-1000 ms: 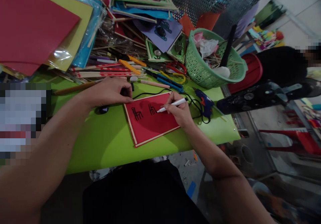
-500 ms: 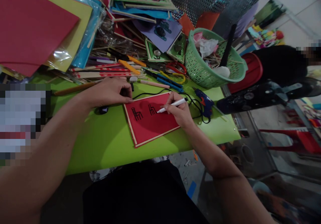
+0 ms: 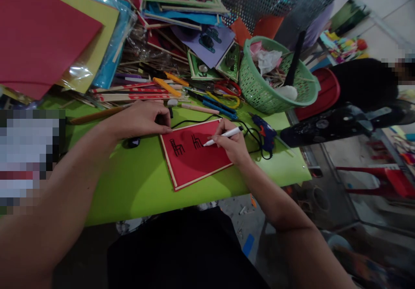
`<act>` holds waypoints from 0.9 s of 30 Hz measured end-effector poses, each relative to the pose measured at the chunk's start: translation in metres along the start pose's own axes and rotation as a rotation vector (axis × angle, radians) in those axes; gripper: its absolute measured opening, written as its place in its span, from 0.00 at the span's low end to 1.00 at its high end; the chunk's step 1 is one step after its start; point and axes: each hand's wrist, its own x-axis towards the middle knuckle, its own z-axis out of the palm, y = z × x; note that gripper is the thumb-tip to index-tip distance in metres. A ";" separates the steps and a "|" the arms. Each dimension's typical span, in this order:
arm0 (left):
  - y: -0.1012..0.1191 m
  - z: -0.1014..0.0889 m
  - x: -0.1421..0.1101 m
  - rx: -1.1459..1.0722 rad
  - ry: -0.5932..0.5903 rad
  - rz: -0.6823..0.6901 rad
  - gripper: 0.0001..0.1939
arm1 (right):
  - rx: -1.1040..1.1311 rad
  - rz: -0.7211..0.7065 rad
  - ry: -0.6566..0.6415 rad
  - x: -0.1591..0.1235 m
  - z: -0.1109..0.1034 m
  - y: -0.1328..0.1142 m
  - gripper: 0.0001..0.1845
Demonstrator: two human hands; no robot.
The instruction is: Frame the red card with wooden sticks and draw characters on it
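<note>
A red card with a pale border (image 3: 194, 161) lies on the lime-green table (image 3: 136, 185). Two small black chair drawings sit near its top edge. My right hand (image 3: 231, 144) is closed round a white marker (image 3: 223, 135), whose tip touches the card beside the second chair. My left hand (image 3: 142, 118) rests at the card's upper left corner, fingers curled and pressed down on the corner, with something small and dark under them that I cannot make out.
A blue glue gun (image 3: 264, 131) with a black cord lies right of the card. Behind stand a green basket (image 3: 275, 79), scissors, sticks, and stacked coloured sheets (image 3: 48, 34). A person in black (image 3: 363, 81) sits at the far right beside a fan.
The marker tip has shifted slightly beside the second chair drawing. My left hand has stayed in place.
</note>
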 end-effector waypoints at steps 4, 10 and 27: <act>-0.002 0.001 0.000 -0.001 0.007 0.006 0.17 | 0.023 0.006 0.032 -0.001 0.000 -0.003 0.09; 0.002 0.000 -0.001 -0.002 -0.008 -0.002 0.16 | 0.057 -0.023 -0.006 -0.002 0.002 -0.005 0.09; -0.003 0.001 0.001 -0.018 0.019 0.046 0.15 | -0.112 0.018 -0.021 -0.006 0.003 -0.003 0.10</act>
